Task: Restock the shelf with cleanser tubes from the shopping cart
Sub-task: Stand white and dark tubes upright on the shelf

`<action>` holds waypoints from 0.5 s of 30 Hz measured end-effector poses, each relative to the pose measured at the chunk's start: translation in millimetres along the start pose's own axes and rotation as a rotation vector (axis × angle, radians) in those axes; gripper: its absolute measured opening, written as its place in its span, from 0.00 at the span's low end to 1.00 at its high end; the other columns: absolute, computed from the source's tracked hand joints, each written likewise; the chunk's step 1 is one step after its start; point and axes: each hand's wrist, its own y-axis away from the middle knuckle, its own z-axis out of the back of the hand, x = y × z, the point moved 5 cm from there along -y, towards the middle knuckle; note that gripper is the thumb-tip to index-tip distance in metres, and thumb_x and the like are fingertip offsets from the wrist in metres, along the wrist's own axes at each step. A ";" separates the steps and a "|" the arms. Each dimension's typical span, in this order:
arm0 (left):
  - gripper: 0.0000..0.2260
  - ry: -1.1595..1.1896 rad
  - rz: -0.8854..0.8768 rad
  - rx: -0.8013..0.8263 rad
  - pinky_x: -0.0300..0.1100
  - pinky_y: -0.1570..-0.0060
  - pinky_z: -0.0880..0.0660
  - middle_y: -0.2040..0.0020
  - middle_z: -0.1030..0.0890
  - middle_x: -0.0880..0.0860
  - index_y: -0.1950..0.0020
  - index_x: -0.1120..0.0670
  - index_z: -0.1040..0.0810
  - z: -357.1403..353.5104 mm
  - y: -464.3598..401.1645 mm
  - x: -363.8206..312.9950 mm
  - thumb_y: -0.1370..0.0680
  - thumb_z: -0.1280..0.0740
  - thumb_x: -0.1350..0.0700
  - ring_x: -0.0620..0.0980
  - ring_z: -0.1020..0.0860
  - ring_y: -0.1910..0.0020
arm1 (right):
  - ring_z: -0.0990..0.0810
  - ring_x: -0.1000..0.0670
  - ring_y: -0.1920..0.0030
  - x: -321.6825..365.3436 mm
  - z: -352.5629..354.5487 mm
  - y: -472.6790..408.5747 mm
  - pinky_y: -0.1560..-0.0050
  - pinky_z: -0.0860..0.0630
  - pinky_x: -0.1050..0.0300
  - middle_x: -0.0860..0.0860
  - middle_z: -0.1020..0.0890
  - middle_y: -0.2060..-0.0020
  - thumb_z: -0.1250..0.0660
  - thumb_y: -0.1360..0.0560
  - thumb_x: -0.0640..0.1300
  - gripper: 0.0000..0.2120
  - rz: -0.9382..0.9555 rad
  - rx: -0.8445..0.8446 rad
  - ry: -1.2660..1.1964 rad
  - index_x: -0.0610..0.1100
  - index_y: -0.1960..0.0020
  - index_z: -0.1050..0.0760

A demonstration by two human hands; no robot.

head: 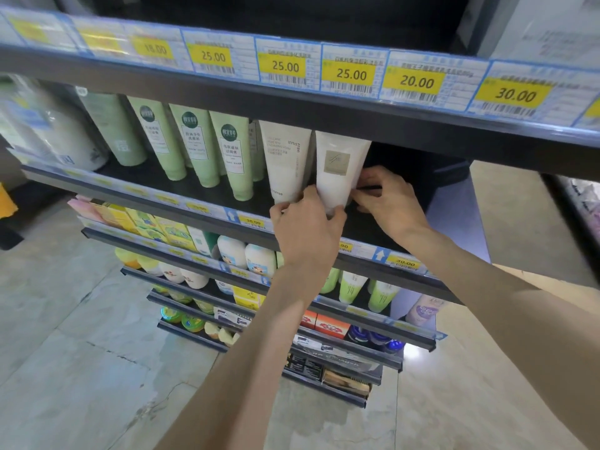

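From the head view, mid-frame, the white tube point(337, 170) stands cap-down on the shelf point(363, 227), touching the innisfree tube point(285, 157). The left hand point(306, 232) pinches its base; the right hand point(386, 198) curls its fingers at the tube's right edge. I'd square the label forward and seat the cap flat before either hand lets go. The cart isn't in sight.

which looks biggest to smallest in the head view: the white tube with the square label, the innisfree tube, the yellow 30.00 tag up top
1-2. white tube with the square label and innisfree tube: they look alike, no ranking; the hands hide their lower ends.
3. yellow 30.00 tag, clearly smaller.
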 end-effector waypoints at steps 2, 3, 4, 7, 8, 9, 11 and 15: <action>0.12 -0.007 -0.006 0.001 0.47 0.38 0.36 0.55 0.15 0.51 0.44 0.52 0.24 -1.8 0.4 0.3 0.20 0.34 0.45 0.54 0.18 0.51 | 0.18 0.57 0.47 -1.0 -1.0 0.5 0.54 0.19 0.66 0.54 0.18 0.46 0.27 0.22 0.41 0.15 -0.007 0.003 -0.004 0.44 0.36 0.22; 0.12 -0.013 -0.013 0.000 0.47 0.39 0.35 0.56 0.16 0.51 0.44 0.52 0.25 -2.5 0.6 0.8 0.20 0.34 0.45 0.55 0.18 0.52 | 0.18 0.58 0.47 -1.3 -1.3 0.8 0.51 0.19 0.65 0.54 0.17 0.47 0.27 0.22 0.41 0.14 -0.011 0.008 0.005 0.44 0.37 0.22; 0.13 -0.023 -0.025 -0.002 0.47 0.39 0.34 0.57 0.16 0.51 0.44 0.52 0.25 -3.1 1.2 1.7 0.19 0.34 0.44 0.55 0.19 0.52 | 0.18 0.59 0.48 -0.8 -1.2 2.0 0.48 0.20 0.65 0.55 0.17 0.47 0.27 0.22 0.41 0.15 -0.011 0.018 0.022 0.44 0.36 0.22; 0.19 -0.033 -0.086 -0.011 0.49 0.38 0.31 0.55 0.16 0.53 0.38 0.54 0.24 -0.3 7.7 8.4 0.18 0.38 0.40 0.55 0.19 0.51 | 0.19 0.57 0.46 2.1 -0.6 8.6 0.47 0.26 0.69 0.53 0.18 0.44 0.27 0.22 0.43 0.19 -0.023 0.059 0.069 0.45 0.32 0.25; 0.22 -0.026 -0.115 -0.016 0.50 0.36 0.30 0.52 0.16 0.54 0.33 0.55 0.25 2.2 11.7 13.1 0.17 0.39 0.40 0.56 0.19 0.47 | 0.19 0.55 0.44 3.5 -0.3 12.1 0.46 0.25 0.67 0.52 0.18 0.42 0.27 0.22 0.43 0.22 -0.030 0.076 0.090 0.45 0.30 0.27; 0.25 -0.021 -0.151 -0.028 0.51 0.33 0.31 0.47 0.16 0.55 0.29 0.57 0.26 5.7 16.8 18.2 0.17 0.41 0.40 0.56 0.20 0.43 | 0.19 0.53 0.42 4.5 0.1 15.7 0.43 0.24 0.64 0.51 0.19 0.39 0.27 0.22 0.44 0.25 -0.036 0.089 0.118 0.45 0.27 0.29; 0.27 -0.035 -0.238 -0.052 0.54 0.26 0.34 0.35 0.19 0.56 0.24 0.58 0.30 16.5 28.7 28.8 0.16 0.44 0.41 0.56 0.25 0.32 | 0.20 0.49 0.37 7.3 3.8 25.3 0.35 0.23 0.53 0.48 0.22 0.34 0.27 0.22 0.45 0.31 -0.059 0.100 0.180 0.46 0.23 0.34; 0.28 -0.078 -0.328 0.022 0.57 0.20 0.43 0.21 0.30 0.53 0.19 0.55 0.35 39.7 55.4 48.4 0.14 0.48 0.41 0.54 0.38 0.20 | 0.26 0.47 0.29 23.4 21.0 61.8 0.29 0.28 0.48 0.46 0.26 0.27 0.29 0.21 0.52 0.34 -0.084 0.074 0.307 0.47 0.20 0.39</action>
